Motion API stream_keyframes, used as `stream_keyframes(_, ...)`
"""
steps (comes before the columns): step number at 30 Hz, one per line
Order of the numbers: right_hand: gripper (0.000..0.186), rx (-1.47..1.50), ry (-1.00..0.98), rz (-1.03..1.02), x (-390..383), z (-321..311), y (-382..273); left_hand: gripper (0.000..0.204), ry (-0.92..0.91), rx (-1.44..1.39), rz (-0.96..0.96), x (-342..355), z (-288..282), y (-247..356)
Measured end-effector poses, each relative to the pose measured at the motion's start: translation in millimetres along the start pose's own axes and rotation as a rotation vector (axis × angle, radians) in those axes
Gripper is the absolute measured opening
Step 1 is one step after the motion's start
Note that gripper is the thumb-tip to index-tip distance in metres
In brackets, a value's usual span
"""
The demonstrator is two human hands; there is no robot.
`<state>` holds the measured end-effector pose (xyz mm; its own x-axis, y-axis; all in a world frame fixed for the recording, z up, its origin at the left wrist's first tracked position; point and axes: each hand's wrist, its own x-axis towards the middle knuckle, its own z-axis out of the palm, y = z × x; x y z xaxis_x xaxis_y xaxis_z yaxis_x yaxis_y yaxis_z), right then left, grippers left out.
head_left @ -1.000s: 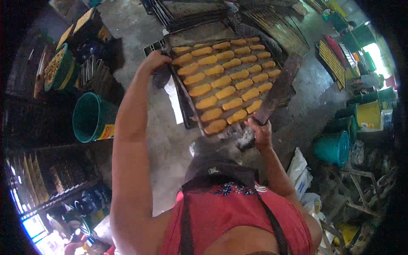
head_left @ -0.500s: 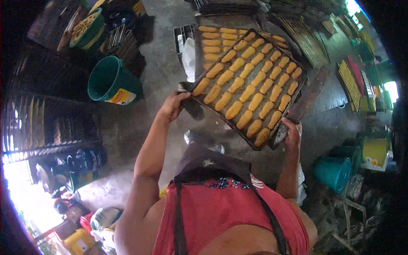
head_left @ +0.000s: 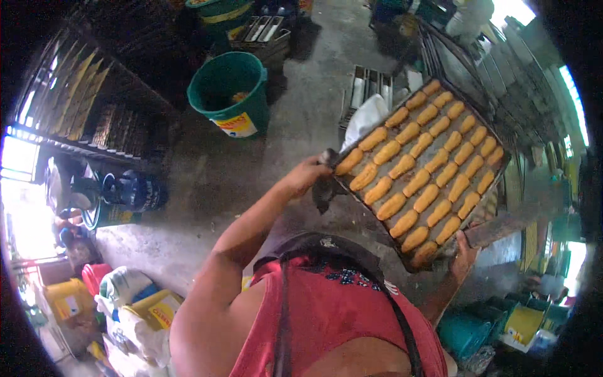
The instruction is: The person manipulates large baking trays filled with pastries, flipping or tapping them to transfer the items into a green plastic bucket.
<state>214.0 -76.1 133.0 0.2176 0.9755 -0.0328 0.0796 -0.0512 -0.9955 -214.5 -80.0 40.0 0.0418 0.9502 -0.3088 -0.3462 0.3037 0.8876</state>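
Tray (head_left: 384, 231) out front, right of centre! Left hand (head_left: 306, 174) pinches its left corner; right hand (head_left: 463, 256) at the near edge, finger grip unclear; one uneven dip could slide pastries (head_left: 416, 182) off.

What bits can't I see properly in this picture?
In the head view:
Underside of the tray: hidden by its top.
Right hand: some fingers hidden by the tray.
Top green tub: cut off by the picture's edge.
Contents of the green bucket: too small and dim.
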Motion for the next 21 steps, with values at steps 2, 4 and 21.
stream_keyframes(2, 0.042, -0.193, -0.006, -0.029, 4, 7, 4, 0.036, 0.037, -0.155, -0.043, -34, -15, 19)
stream_keyframes(4, 0.048, -0.31, -0.085, -0.242, -8, 45, -45, 0.037, 0.064, -0.305, -0.084, -62, -19, 43)
stream_keyframes(21, 0.052, -0.054, -1.264, 0.341, 208, 545, 138, 0.025, 1.055, -0.613, -0.078, -86, -273, -85)
